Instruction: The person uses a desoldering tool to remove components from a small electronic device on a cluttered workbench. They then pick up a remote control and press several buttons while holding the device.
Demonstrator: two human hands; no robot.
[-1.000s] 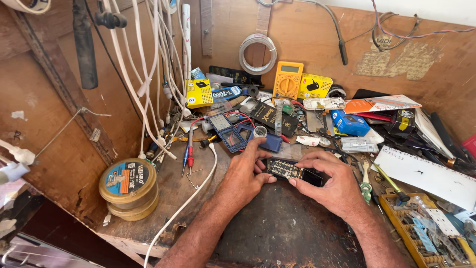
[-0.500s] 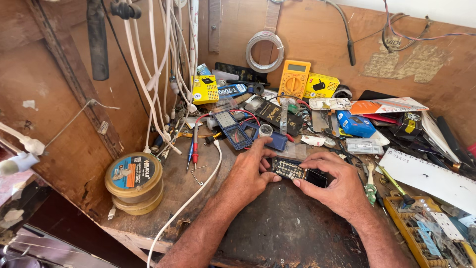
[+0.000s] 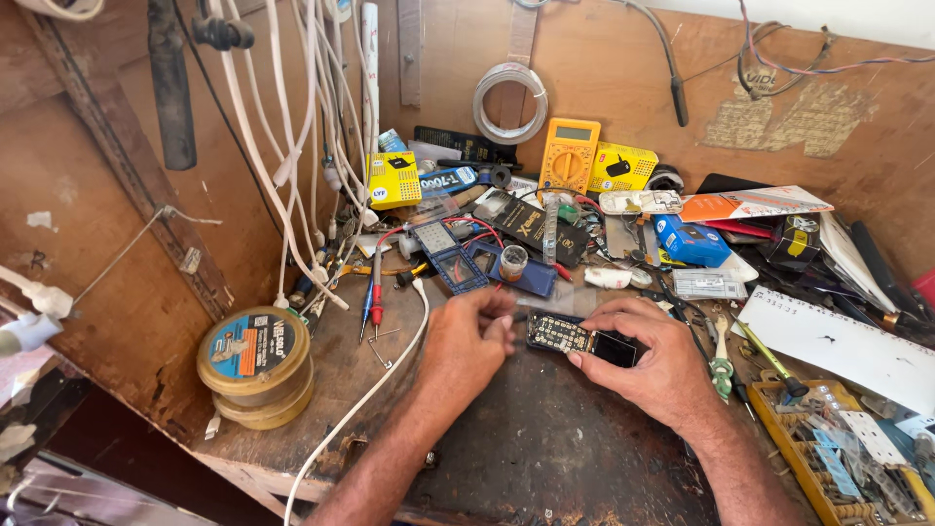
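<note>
— In the head view, how do the hands sit?

— Both forearms come up from the bottom edge onto the dark patch of the desk [image 3: 545, 448]. The left hand [image 3: 467, 346] is curled, its fingertips pinching the left end of a small keypad phone [image 3: 581, 339]. The right hand [image 3: 654, 358] lies palm down, fingers bent over the phone's right end, thumb along its near edge. So both are grasping the phone, which rests low on the desk between them.

— What crowds around it?

— Plenty. Just beyond the phone lies a blue opened phone shell [image 3: 450, 258] and a small round pot [image 3: 512, 261]. A red-handled screwdriver [image 3: 376, 287] lies to the left, and a white cable [image 3: 375, 385] runs down past the left wrist. Further left stand stacked solder reels [image 3: 256, 368]. At the back wall leans a yellow multimeter [image 3: 569, 156]; a green-handled tool [image 3: 721, 365] sits just beside the right hand, and a yellow parts tray [image 3: 828, 453] is at the lower right. Nothing lies over the phone but the fingers themselves.

— And which way does the phone lie?

— Its long axis runs left to right, slightly tilted, keypad end toward the left hand, dark screen end under the right. Face up.
</note>
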